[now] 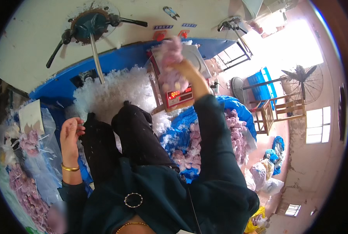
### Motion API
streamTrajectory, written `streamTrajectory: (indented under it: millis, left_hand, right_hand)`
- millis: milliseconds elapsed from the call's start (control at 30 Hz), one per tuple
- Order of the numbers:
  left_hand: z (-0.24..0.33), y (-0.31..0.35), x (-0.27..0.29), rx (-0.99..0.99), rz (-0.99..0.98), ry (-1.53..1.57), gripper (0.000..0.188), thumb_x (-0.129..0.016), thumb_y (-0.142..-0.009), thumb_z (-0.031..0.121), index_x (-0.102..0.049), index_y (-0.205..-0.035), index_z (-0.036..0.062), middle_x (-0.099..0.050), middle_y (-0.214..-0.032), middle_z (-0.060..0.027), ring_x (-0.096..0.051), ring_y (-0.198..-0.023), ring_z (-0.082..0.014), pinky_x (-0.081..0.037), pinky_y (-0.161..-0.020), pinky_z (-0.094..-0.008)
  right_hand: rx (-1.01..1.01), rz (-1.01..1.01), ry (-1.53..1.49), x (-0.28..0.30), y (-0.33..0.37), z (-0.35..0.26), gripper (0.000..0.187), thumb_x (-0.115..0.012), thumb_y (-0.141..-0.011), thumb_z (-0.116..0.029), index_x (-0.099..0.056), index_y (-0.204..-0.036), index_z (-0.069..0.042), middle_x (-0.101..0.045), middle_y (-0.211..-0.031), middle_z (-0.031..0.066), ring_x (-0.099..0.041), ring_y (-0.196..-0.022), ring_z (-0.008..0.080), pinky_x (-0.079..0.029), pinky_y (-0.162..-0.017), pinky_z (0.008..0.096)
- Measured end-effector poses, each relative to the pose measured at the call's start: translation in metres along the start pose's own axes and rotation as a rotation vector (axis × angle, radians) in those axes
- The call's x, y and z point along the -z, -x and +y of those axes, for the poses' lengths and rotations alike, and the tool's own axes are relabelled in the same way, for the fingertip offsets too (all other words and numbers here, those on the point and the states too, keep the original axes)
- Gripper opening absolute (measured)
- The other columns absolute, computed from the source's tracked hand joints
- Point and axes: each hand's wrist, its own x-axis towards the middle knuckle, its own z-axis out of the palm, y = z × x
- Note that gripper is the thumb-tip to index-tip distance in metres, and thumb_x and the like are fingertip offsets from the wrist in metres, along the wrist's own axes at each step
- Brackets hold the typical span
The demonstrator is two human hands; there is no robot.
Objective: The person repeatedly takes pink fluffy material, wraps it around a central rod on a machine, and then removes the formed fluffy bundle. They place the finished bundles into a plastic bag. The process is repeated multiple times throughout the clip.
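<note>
My right hand [181, 67] is stretched out over a red counter scale [178, 98] with a metal pan [197, 58]. It is closed on a pink plush piece [170, 50], which is smeared by motion. More pink-white plush [174, 81] hangs below that hand, just above the scale's lit red display. Beside my left knee is my left hand [70, 130], its fingers loosely bent and apart, with nothing visible in them. White stuffing fluff [115, 87] lies heaped in front of my knees, under a metal tube [96, 58] coming from the machine.
Black handles [133, 22] stick out from the pale machine panel [37, 35]. A blue sack [236, 103] of pink plush pieces lies at my right; more pink pieces [23, 187] lie on plastic at my left. Farther right are a standing fan [301, 84], wooden chair [265, 117] and blue crate [261, 84].
</note>
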Motion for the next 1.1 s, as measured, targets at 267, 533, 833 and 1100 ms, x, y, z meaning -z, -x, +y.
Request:
streamTrajectory:
  millis: [267, 533, 833, 1100]
  left_hand:
    - [-0.029, 0.014, 0.040, 0.078, 0.122, -0.099, 0.023, -0.053, -0.095, 0.023, -0.058, -0.106, 0.0038, -0.062, -0.098, -0.0068, -0.059, -0.080, -0.0116, -0.048, -0.069, -0.0233]
    - [-0.090, 0.079, 0.217, -0.072, 0.567, -0.842, 0.035, -0.056, -0.093, 0.028, -0.058, -0.111, -0.0017, -0.062, -0.103, -0.0115, -0.059, -0.093, -0.0205, -0.048, -0.081, -0.0313]
    - [-0.170, 0.209, 0.409, 0.824, 1.009, -1.070, 0.070, -0.059, -0.073, 0.065, -0.064, -0.110, 0.0052, -0.063, -0.111, -0.0176, -0.059, -0.104, -0.0336, -0.046, -0.091, -0.0406]
    - [-0.179, 0.212, 0.390, 0.332, 1.287, -1.770, 0.048, -0.064, -0.079, 0.049, -0.065, -0.093, 0.0027, -0.065, -0.087, -0.0160, -0.063, -0.083, -0.0343, -0.050, -0.072, -0.0446]
  right_hand:
    - [-0.282, 0.313, 0.473, 0.076, 0.037, -0.014, 0.079, -0.076, -0.068, -0.053, -0.056, -0.121, 0.003, -0.066, -0.099, 0.0142, -0.062, -0.089, 0.0217, -0.048, -0.080, 0.0335]
    - [-0.653, 0.678, -0.093, 0.152, 0.067, 0.009, 0.079, -0.072, -0.066, -0.062, -0.054, -0.117, -0.005, -0.054, -0.102, 0.0137, -0.057, -0.088, 0.0255, -0.047, -0.073, 0.0419]
    - [-0.320, 0.027, 0.061, 0.040, 0.033, -0.025, 0.063, -0.075, -0.070, -0.044, -0.062, -0.113, 0.000, -0.064, -0.102, 0.0121, -0.060, -0.093, 0.0187, -0.050, -0.075, 0.0320]
    - [0.186, -0.318, 0.311, -0.056, 0.163, -0.161, 0.084, -0.084, -0.055, -0.039, -0.050, -0.122, -0.001, -0.062, -0.103, 0.0193, -0.060, -0.099, 0.0328, -0.046, -0.087, 0.0391]
